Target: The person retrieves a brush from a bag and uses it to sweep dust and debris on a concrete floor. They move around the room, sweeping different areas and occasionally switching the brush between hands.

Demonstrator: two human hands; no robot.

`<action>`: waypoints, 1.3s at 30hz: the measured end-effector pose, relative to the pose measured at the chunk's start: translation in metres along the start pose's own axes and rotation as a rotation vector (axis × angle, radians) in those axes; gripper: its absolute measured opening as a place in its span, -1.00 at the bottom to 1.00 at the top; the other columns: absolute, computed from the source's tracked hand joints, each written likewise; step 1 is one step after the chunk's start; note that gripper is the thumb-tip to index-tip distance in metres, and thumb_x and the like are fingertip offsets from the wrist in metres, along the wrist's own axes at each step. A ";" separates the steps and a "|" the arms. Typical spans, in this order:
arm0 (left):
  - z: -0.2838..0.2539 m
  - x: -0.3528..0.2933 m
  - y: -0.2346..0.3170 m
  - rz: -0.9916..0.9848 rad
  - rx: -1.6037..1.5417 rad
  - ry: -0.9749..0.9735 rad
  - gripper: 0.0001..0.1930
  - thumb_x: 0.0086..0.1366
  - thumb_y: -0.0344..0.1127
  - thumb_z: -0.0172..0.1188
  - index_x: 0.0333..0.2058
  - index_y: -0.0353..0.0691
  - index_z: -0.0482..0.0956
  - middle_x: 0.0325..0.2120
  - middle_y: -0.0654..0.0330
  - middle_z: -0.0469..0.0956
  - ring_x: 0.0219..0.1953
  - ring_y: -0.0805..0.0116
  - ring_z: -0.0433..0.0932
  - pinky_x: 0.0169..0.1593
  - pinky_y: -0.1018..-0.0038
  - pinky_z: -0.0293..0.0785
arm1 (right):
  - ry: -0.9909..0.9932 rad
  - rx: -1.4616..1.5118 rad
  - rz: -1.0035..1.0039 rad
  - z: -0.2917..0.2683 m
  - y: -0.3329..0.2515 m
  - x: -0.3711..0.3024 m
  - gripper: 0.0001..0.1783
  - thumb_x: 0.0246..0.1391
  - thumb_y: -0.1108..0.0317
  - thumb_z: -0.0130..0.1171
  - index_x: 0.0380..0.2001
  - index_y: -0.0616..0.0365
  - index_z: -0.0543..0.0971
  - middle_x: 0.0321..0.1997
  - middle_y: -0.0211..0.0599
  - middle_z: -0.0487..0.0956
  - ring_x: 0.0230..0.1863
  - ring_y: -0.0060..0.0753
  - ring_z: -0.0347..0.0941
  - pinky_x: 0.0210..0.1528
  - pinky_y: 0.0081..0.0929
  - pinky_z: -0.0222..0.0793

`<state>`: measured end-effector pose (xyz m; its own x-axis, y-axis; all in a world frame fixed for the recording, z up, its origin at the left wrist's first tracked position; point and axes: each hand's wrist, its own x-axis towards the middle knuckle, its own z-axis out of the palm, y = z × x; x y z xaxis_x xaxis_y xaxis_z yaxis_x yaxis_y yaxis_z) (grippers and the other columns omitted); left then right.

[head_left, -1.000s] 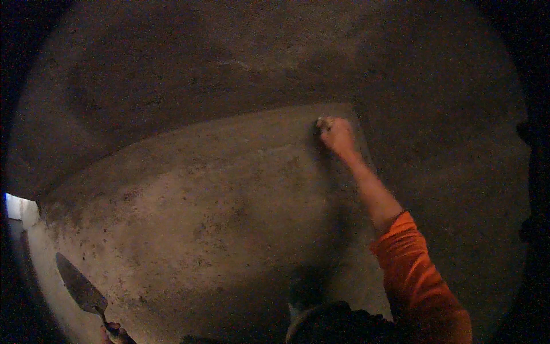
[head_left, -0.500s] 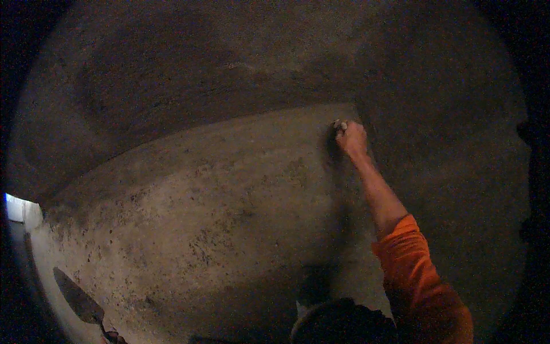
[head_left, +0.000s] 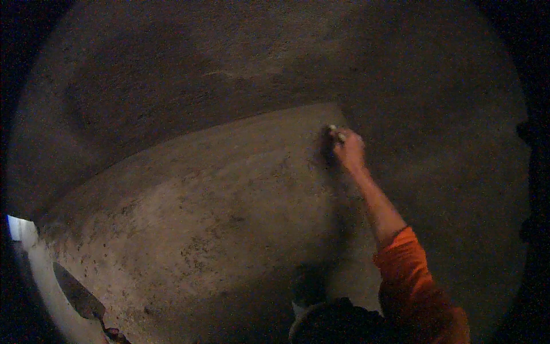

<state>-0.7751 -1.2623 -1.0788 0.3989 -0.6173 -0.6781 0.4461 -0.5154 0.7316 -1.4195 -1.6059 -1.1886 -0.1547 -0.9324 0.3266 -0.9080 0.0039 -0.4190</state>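
My right hand reaches up the rough plastered wall, close to its upper right corner, with an orange sleeve around the forearm. Its fingers are closed on a small pale thing, mostly hidden, whose kind I cannot make out. A dark shadow lies on the wall just left of these fingers. At the lower left is a trowel with a dark pointed blade. My left hand shows only in part at the bottom edge, closed around the trowel's handle.
Above the wall is a darker rough surface, meeting it along a curved edge. Another dark surface stands to the right. A bright opening shows at the far left. A dark rounded shape fills the bottom middle, too dim to name.
The view has shifted slightly, so the wall's corner sits further left. My right hand is a little lower and nearer the wall's right edge. The trowel stays at the lower left.
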 end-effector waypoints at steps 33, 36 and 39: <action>0.136 -0.016 -0.031 0.050 0.508 0.145 -0.91 0.32 -0.41 0.15 -0.20 -0.15 0.48 -0.42 0.24 0.43 -0.43 0.49 0.37 -0.35 0.51 0.33 | -0.349 -0.157 -0.156 0.099 0.021 -0.020 -0.63 -0.12 0.52 0.17 -0.18 -0.01 0.70 -0.16 -0.14 0.68 -0.12 0.05 0.60 -0.03 -0.17 0.52; 0.125 0.001 -0.044 -0.032 0.587 0.110 -0.94 0.31 -0.42 0.13 -0.27 -0.18 0.45 -0.32 0.20 0.41 -0.25 0.44 0.41 -0.14 0.42 0.45 | -0.657 0.480 -0.121 0.129 -0.054 -0.085 -0.74 0.05 0.39 0.21 -0.16 -0.02 0.69 -0.16 -0.12 0.68 -0.13 -0.10 0.62 0.00 -0.23 0.49; 0.098 0.013 -0.054 0.025 0.364 0.044 -0.91 0.30 -0.40 0.16 -0.23 -0.19 0.49 -0.53 0.28 0.35 -0.35 0.48 0.44 -0.25 0.51 0.45 | -0.580 0.600 -0.131 0.100 -0.063 -0.086 -0.78 0.11 0.39 0.19 -0.18 -0.01 0.69 -0.19 -0.14 0.69 -0.21 -0.25 0.62 -0.03 -0.31 0.50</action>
<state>-0.8728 -1.3005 -1.1202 0.4439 -0.6103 -0.6561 0.1243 -0.6831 0.7196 -1.3097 -1.5622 -1.2754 0.3111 -0.9503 -0.0140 -0.5184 -0.1573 -0.8406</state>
